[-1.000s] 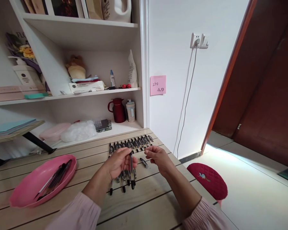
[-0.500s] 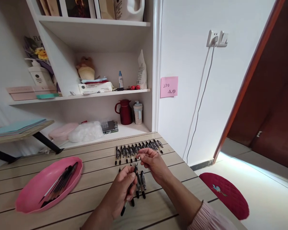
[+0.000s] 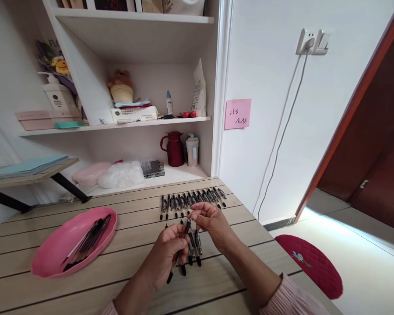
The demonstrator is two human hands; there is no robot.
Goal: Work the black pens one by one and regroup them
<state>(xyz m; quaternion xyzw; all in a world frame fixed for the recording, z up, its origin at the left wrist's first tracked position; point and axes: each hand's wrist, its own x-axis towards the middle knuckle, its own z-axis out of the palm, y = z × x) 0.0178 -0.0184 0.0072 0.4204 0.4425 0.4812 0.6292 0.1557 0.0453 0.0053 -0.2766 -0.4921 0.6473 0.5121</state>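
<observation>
A black pen (image 3: pixel 170 275) slants through my left hand (image 3: pixel 167 251), its fingers closed round the barrel and its upper end pointing away from me. At that end my right hand (image 3: pixel 213 225) pinches a small shiny piece, which looks like a pen tip; the fingers partly hide it. Beneath and beside my hands, several black pens (image 3: pixel 198 245) lie on the table, partly covered by my left hand. Farther back, a row of black pens (image 3: pixel 175 208) and clear-and-black caps runs across the table.
On the left stands a pink dish (image 3: pixel 55 245) holding dark pen parts. A small raised stand (image 3: pixel 64 168) is behind it. Shelves (image 3: pixel 144 124) rise at the back, with a red jug (image 3: pixel 175 151). A red stool (image 3: pixel 310 262) is beside the table's right edge.
My right hand's small shiny piece has come to the pen's upper end, where before it was held apart above it. The view has shifted slightly.
</observation>
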